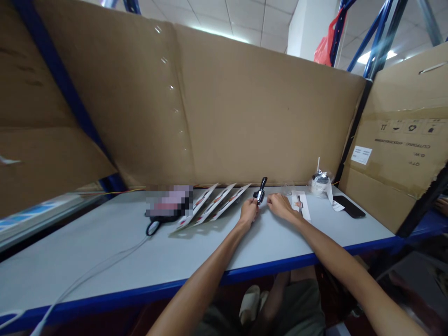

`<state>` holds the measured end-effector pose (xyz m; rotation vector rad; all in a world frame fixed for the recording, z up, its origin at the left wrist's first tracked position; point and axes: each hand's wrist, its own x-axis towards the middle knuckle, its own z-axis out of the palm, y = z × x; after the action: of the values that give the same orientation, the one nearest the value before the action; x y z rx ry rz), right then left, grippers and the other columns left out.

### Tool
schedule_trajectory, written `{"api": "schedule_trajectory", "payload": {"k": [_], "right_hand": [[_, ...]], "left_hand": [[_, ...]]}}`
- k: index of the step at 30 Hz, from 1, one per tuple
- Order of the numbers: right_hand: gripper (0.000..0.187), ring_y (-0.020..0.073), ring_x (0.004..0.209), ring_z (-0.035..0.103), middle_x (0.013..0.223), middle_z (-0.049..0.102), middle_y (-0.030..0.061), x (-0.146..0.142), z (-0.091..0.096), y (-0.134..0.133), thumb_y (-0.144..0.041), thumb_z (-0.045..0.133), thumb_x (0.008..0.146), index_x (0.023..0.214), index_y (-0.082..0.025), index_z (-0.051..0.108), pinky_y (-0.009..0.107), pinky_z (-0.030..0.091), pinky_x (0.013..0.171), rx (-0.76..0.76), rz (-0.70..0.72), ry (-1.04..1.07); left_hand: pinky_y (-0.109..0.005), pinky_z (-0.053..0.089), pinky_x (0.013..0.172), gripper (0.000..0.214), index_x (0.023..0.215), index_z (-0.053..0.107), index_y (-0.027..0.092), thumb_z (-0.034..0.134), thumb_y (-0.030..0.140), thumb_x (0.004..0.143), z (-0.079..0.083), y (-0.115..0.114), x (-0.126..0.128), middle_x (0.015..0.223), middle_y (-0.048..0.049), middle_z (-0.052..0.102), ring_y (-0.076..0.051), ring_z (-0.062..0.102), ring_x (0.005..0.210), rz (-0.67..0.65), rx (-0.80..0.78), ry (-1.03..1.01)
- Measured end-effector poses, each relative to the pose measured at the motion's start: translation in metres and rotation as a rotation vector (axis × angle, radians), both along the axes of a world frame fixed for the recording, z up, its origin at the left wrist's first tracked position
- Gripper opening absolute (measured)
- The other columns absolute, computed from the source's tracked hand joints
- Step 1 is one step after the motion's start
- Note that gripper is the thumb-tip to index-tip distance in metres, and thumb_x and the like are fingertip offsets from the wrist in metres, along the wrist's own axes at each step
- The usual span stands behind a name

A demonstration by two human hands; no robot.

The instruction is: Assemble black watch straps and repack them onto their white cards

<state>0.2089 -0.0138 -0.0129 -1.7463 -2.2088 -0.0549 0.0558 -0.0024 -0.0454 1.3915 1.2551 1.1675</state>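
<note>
My left hand (249, 211) is closed round the lower end of a small black tool with a silver band (261, 190), which sticks up and away from it. My right hand (279, 204) is just to the right of the tool, fingers curled in a pinch towards it; what it pinches is too small to make out. Both hands rest on the grey table (105, 252) near the cardboard back wall. Left of my hands lie three white printed cards (213, 203), fanned side by side. A white card with a small part on it (301, 203) lies just right of my right hand.
A black phone (349, 206) and a tape roll in clear wrap (320, 184) sit at the right. A blurred-out pink item with a black loop (168, 205) lies left of the cards. A white cable (87, 277) runs across the table. Cardboard boxes (402, 140) wall the right side.
</note>
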Motion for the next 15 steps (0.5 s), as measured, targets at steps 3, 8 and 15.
{"api": "schedule_trajectory", "payload": {"k": [3,8,15], "right_hand": [[0.029,0.0254,0.103,0.074,0.111,0.08,0.0138,-0.005,0.002,-0.005,-0.015,0.055,0.094,0.108,-0.019,0.08,0.028,0.048,0.082,-0.053,0.003,-0.044],[0.031,0.0251,0.107,0.072,0.112,0.079,0.0122,-0.004,0.0,0.002,-0.011,0.06,0.087,0.11,-0.019,0.079,0.028,0.049,0.086,-0.072,-0.007,0.123],[0.018,0.0091,0.052,0.06,0.081,0.073,0.0031,-0.008,0.0,0.013,-0.017,0.051,0.095,0.093,-0.015,0.069,0.018,0.037,0.043,-0.34,0.051,1.095]], "left_hand": [[-0.021,0.017,0.039,0.022,0.08,0.052,0.02,0.049,0.035,0.095,0.005,-0.004,0.0,0.049,0.0078,0.039,-0.008,0.03,0.035,-0.025,-0.103,-0.203],[-0.021,0.014,0.038,0.02,0.079,0.05,0.02,0.056,0.035,0.092,0.012,-0.007,-0.003,0.048,0.009,0.037,-0.007,0.027,0.034,-0.035,-0.168,-0.332],[-0.022,0.013,0.037,0.019,0.076,0.05,0.02,0.051,0.029,0.094,0.016,-0.011,-0.001,0.045,0.0086,0.036,-0.007,0.024,0.033,-0.101,-0.186,-0.319]]}}
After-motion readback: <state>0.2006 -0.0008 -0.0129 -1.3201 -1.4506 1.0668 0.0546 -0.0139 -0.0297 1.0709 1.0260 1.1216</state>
